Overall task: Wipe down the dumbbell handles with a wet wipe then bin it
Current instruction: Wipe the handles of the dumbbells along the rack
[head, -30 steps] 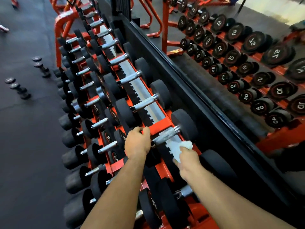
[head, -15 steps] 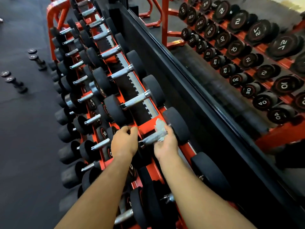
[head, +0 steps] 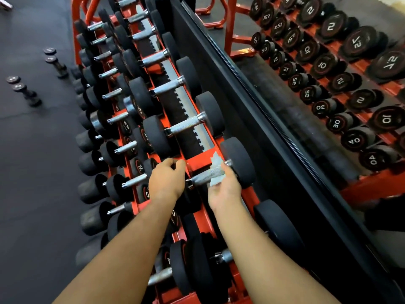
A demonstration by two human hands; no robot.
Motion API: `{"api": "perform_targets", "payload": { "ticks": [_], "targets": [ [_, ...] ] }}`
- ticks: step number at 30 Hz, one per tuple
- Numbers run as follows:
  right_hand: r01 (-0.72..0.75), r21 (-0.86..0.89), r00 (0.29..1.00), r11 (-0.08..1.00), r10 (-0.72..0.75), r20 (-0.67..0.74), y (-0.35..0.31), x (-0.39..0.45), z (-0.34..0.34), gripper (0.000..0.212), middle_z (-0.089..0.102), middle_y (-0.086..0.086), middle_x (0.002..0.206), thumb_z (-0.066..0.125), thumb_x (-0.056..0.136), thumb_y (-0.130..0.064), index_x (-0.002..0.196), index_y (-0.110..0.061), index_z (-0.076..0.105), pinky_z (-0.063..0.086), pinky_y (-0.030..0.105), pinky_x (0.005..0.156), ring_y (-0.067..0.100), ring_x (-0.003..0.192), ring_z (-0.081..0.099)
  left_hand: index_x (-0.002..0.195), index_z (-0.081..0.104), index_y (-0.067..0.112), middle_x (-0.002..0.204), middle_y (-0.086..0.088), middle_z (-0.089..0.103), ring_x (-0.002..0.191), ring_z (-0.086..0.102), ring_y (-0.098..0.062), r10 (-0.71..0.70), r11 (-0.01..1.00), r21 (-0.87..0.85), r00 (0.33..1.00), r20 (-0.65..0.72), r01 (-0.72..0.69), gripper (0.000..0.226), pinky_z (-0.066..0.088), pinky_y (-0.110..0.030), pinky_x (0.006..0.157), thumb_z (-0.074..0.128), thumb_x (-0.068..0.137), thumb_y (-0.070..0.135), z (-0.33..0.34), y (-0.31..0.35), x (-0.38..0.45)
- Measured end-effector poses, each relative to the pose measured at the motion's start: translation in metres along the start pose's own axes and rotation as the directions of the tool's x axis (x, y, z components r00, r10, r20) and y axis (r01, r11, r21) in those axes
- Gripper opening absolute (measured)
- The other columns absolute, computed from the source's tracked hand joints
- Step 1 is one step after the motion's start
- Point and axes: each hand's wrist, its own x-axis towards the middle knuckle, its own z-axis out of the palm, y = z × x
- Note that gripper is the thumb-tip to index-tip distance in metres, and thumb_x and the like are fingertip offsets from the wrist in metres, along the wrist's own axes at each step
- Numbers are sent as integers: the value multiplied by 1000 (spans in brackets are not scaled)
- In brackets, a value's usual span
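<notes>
Setting: red dumbbell rack (head: 195, 160) beside a wall mirror (head: 306, 88), seen from above.
Right hand (head: 224, 189): fingers curled under a knurled steel handle (head: 202, 177), pinching a white wet wipe (head: 215, 170) wrapped over its far end.
Left hand (head: 167, 179): fingers curled over the near black weight head of the same dumbbell, apparently steadying it; grip partly hidden.
Step in hand: likely wiping this handle.
Next move: probably sliding the wipe along the bare steel toward the left hand.
Bin: not in view.
</notes>
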Motion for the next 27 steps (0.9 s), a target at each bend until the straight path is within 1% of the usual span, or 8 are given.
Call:
{"api": "perform_targets", "payload": {
  "ticks": [2, 7, 9, 12, 16, 19, 22, 27],
  "targets": [
    [5, -17, 1000, 1000, -5, -20, 1, -2, -5, 28, 73, 9, 109, 65, 93, -12, 120, -5, 66, 55, 26, 70, 15, 88, 74, 90, 66, 30, 79, 12, 62, 76, 58, -12, 3, 1000, -2, 1000, -1, -3, 22, 41, -31, 65, 48, 93, 42, 0, 1, 1],
    [-30, -175, 998, 984, 40, 57, -5, 1, 20, 19, 68, -1, 102, 62, 96, -24, 111, -15, 67, 50, 28, 69, 11, 92, 65, 87, 66, 30, 78, 11, 63, 78, 60, -13, 9, 1000, -13, 1000, -1, -9, 22, 46, -31, 67, 49, 93, 41, -2, 3, -3],
    [-45, -172, 996, 984, 57, 64, -5, 4, 20, 12, 73, -2, 92, 60, 96, -26, 102, -19, 68, 51, 31, 69, 12, 90, 67, 88, 67, 29, 79, 10, 64, 79, 61, -14, 6, 1000, -16, 1000, 2, -6, 22, 48, -32, 69, 49, 93, 42, -2, 2, -4],
    [-53, -137, 997, 989, 61, 56, -1, -6, 5, 15, 77, 2, 88, 64, 96, -24, 107, -15, 67, 54, 31, 71, 15, 87, 72, 86, 65, 31, 79, 11, 63, 78, 59, -9, 4, 1000, -19, 1000, 0, -3, 20, 42, -29, 63, 49, 93, 41, -2, 2, -3],
    [-49, -132, 999, 990, 49, -8, 4, -18, 0, 34, 74, 9, 110, 72, 90, -34, 117, -14, 68, 56, 35, 79, 19, 91, 74, 87, 66, 30, 80, 11, 63, 77, 58, -10, -10, 1000, -15, 1000, -1, 10, 22, 41, -31, 65, 49, 93, 42, -1, 2, -1],
    [-75, -286, 992, 955, 100, 75, 0, -14, 18, 50, 60, 9, 138, 55, 96, -53, 133, -20, 60, 45, 39, 93, 19, 106, 64, 90, 68, 28, 82, 9, 65, 78, 60, -13, -8, 1000, -13, 1000, -2, 8, 25, 43, -31, 65, 49, 92, 43, -1, 3, -3],
    [-82, -302, 996, 950, 85, -2, -2, -12, 27, 38, 70, 8, 110, 58, 95, -54, 103, -19, 67, 51, 42, 85, 17, 85, 66, 88, 68, 26, 80, 7, 65, 77, 60, -13, -11, 1000, -19, 1000, 0, 11, 25, 45, -31, 64, 49, 92, 42, -1, 2, -3],
    [-55, -220, 993, 974, 30, -115, 12, -27, 1, 36, 72, 12, 107, 65, 94, -46, 106, -13, 67, 58, 42, 89, 27, 96, 71, 87, 67, 30, 80, 10, 64, 76, 58, -7, -15, 1000, -23, 1000, -4, 15, 23, 42, -30, 62, 49, 93, 43, 0, 0, -1]
  ]
}}
